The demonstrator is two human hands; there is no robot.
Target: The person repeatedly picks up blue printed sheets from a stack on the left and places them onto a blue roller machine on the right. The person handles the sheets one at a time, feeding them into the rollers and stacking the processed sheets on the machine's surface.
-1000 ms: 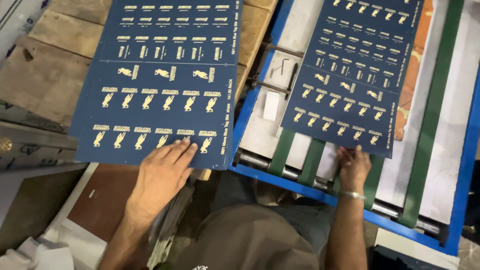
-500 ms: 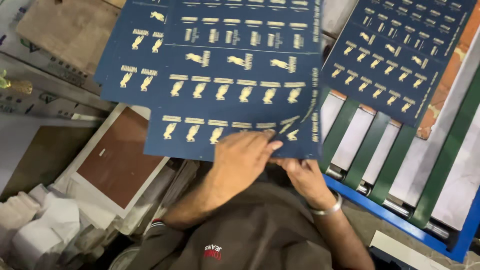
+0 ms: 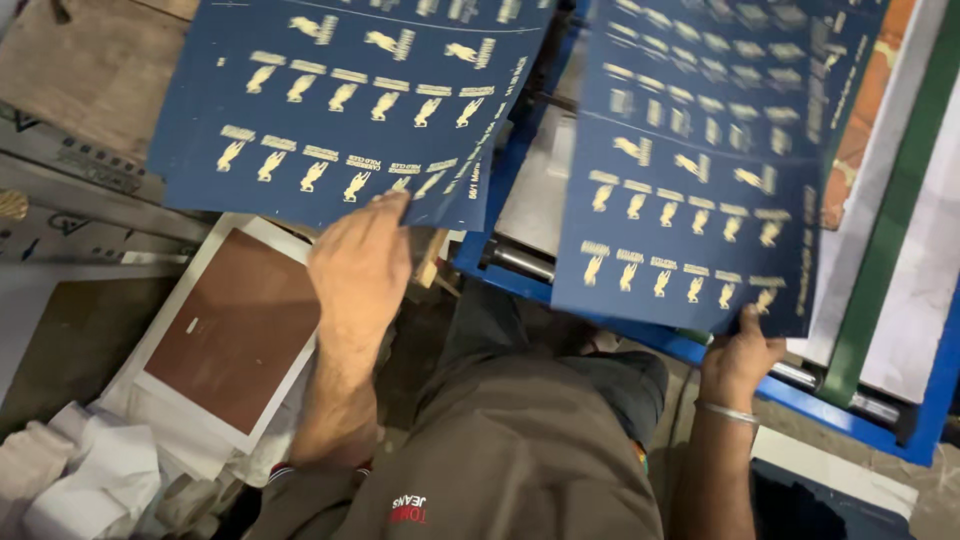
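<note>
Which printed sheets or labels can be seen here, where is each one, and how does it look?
Left printed sheet: on the stack at left, left hand on its near edge; dark blue, rows of gold marks.
Right printed sheet: over the blue machine frame, right hand gripping its near edge; same colours.
Brown sheet: lower left; rectangle, white border.

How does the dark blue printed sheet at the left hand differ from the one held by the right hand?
The left dark blue gold-printed sheet lies over the wooden surface, with the left hand pressing its near edge from above; the right dark blue gold-printed sheet sits over the blue-framed machine bed, gripped at its lower corner by the right hand. The left sheet looks sharp, the right one blurred. Both carry rows of small gold figures.
</note>
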